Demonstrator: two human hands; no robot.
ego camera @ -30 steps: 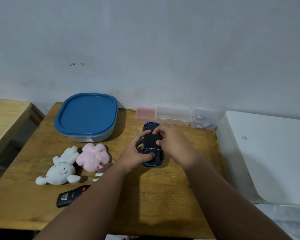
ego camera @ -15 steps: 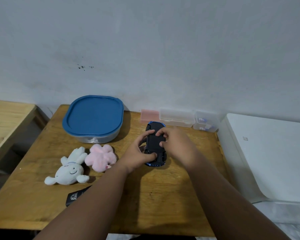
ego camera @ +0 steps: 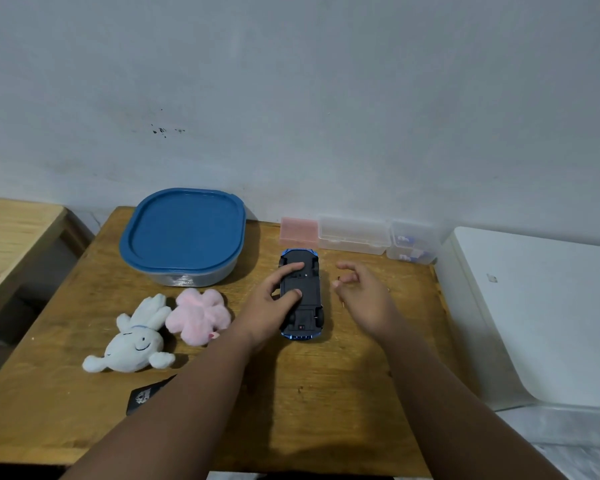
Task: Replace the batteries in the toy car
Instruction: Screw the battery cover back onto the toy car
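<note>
Toy car (ego camera: pixel 301 293) lies belly-up mid-tabletop (ego camera: pixel 291 393), just in front of the pink case (ego camera: pixel 298 231). Our left hand (ego camera: pixel 272 301) pins its underside, fingers spread. Our right hand (ego camera: pixel 362 294) has just come off the car, loosely curled, maybe pinching something tiny; we can't tell. Cover likely being freed.
</note>
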